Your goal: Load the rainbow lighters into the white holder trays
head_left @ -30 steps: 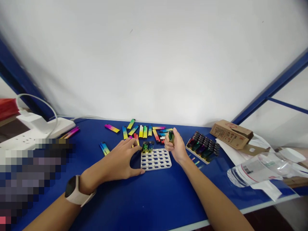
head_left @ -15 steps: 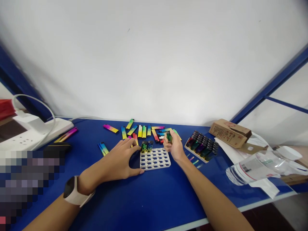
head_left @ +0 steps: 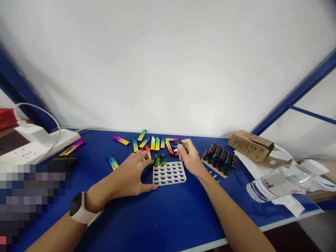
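Note:
A white tray with rows of holes [head_left: 169, 174] lies on the blue table, two lighters [head_left: 160, 160] upright in its back left corner. My left hand [head_left: 132, 173] rests at the tray's left side, fingers and thumb spread round that edge. Behind the tray's right corner, my right hand [head_left: 189, 157] is closed on a dark-topped lighter [head_left: 180, 142], mostly hidden by the fingers. Several colourful lighters [head_left: 152, 143] lie loose behind the tray. To the right stands a second tray packed with upright lighters [head_left: 220, 159].
A power strip [head_left: 28, 152] with a plug and cable is at the left, near a black pouch [head_left: 63, 161]. On the right are an opened cardboard box [head_left: 250, 145], white paper and a clear plastic bottle [head_left: 278, 183]. A white wall rises behind the table.
My right hand has turned, and the lighter in it now tilts with its top to the left, further inside the fingers. My left hand and the tray look the same.

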{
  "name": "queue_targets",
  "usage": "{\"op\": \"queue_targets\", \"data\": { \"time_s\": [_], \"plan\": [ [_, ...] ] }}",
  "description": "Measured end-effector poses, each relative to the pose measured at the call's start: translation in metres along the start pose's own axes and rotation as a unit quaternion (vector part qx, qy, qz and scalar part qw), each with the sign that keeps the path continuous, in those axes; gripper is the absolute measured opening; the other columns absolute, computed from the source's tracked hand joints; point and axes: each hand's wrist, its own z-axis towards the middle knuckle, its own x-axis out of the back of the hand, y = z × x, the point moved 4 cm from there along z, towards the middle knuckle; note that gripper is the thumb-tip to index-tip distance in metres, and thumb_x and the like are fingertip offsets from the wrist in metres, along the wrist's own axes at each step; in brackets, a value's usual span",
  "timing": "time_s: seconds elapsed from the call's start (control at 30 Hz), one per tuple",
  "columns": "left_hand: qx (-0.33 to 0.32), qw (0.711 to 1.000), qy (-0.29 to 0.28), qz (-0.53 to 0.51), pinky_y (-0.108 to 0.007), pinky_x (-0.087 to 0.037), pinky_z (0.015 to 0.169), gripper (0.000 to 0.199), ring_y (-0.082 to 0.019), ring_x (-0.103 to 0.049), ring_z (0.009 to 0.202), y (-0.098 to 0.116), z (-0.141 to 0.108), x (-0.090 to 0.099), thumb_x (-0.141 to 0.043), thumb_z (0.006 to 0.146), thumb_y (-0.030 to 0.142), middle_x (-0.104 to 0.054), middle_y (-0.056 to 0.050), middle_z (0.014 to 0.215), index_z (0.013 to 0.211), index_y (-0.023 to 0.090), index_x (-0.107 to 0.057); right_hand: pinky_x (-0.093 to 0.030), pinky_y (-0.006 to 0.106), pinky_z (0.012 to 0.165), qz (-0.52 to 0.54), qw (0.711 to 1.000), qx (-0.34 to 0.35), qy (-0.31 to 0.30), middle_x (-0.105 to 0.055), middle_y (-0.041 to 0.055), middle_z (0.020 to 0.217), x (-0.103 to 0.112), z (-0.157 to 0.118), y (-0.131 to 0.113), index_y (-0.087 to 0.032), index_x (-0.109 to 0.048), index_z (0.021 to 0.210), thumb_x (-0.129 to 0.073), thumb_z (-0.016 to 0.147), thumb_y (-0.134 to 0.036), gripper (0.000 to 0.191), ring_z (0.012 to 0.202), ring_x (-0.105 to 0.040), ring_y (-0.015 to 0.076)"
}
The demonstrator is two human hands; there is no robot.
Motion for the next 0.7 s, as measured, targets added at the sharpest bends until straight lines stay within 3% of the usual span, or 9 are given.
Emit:
{"op": "queue_targets", "data": {
  "time_s": [0.13,0.33,0.7],
  "plan": [
    [0.005,1.000,-0.015,0.004,-0.054,-0.048,0.104,0.075,-0.038,-0.059,0.117,0.002,0.001,0.001,-0.072,0.073,0.069,-0.060,-0.017,0.129,0.127,0.018,-0.068,-0.048,0.031,0.073,-0.067,0.997,0.041,-0.006,-0.063,0.0028,0.090,0.002,-0.001,-0.009,-0.022,-0.062,0.101,-0.056,0.099,-0.046,0.025,0.082,-0.061,0.0182],
    [0.005,0.999,-0.030,0.013,-0.052,-0.046,0.104,0.075,-0.037,-0.057,0.118,0.003,0.001,0.002,-0.070,0.074,0.071,-0.058,-0.017,0.128,0.127,0.018,-0.066,-0.051,0.036,0.083,-0.083,0.993,0.050,-0.068,-0.070,0.0068,0.102,-0.004,-0.004,-0.014,-0.022,-0.066,0.112,-0.057,0.099,-0.043,0.026,0.093,-0.065,0.0219],
    [0.004,0.999,-0.032,0.013,-0.053,-0.045,0.105,0.074,-0.036,-0.058,0.117,0.003,-0.001,0.001,-0.069,0.076,0.070,-0.057,-0.017,0.129,0.128,0.017,-0.065,-0.050,0.033,0.073,-0.086,0.988,0.080,-0.103,-0.065,0.0042,0.089,-0.008,-0.009,-0.026,-0.022,-0.067,0.108,-0.057,0.099,-0.039,0.021,0.081,-0.062,0.0194]
  ]
}}
